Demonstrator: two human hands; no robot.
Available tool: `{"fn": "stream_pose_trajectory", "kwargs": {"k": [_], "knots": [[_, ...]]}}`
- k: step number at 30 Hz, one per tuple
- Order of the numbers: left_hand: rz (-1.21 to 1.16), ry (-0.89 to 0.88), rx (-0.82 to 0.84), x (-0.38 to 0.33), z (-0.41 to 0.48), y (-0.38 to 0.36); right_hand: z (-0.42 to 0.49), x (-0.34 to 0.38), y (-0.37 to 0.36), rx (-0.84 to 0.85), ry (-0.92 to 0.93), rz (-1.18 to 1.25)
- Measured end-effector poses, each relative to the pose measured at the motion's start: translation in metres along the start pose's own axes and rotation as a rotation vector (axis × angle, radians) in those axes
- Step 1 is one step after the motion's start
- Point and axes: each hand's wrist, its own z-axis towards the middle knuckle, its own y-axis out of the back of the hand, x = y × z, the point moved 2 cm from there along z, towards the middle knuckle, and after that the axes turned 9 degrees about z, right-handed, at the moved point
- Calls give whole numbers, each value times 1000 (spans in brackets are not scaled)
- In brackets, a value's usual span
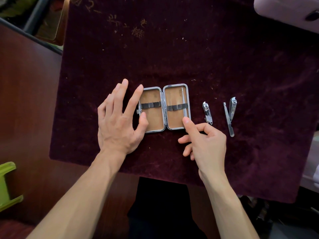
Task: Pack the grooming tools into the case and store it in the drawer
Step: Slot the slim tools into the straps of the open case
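Both forearms enter from the near edge. Left hand (pixel 117 121) lies at the left side of the case (pixel 155 121), fingers straight and spread wide; the index finger runs along the case's left rim and the thumb tip rests on the left half's lining. It grips nothing. Right hand (pixel 207 140) sits at the case's near right corner, index finger straight with its tip touching that corner, just at the near end of the slim pick (pixel 183 100). Its other fingers are loosely curled and hold nothing.

Case: open flat, two halves hinged at the middle, chrome rim, tan lining, one dark elastic strap (pixel 150 105) across each half. The right half holds the slim pick, tucked under its strap along the right rim.

Right of the case, apart from it and from both hands: small nail clipper (pixel 207 112) nearest, then nail file (pixel 228 118) and large nail clipper (pixel 233 107), these two touching or overlapping.

Case and tools lie on a dark maroon velvet cloth (pixel 189 49) over a wooden table (pixel 25 100). Green plastic item (pixel 6 183) sits far left of the case.
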Motion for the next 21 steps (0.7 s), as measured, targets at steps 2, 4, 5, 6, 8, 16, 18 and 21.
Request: {"fn": "stream_pose_trajectory", "kwargs": {"k": [2,4,5,6,8,16,18,21], "knots": [[1,-1,-3,0,0,0,0,0,0,-4,2,-5],[-2,0,-1,0,0,0,0,-1,0,-8,7,-11],[-3,1,0,0,0,0,0,-1,0,-8,11,-15],[-2,2,2,0,0,0,-1,-1,0,-8,14,-18],[-1,1,3,0,0,1,-1,-1,0,-10,19,-19],[-5,1,6,0,0,0,-1,0,0,-3,32,-4],[-4,0,6,0,0,0,-3,2,1,6,27,9],[-6,-1,8,-1,0,0,-9,6,9,30,56,40]]}}
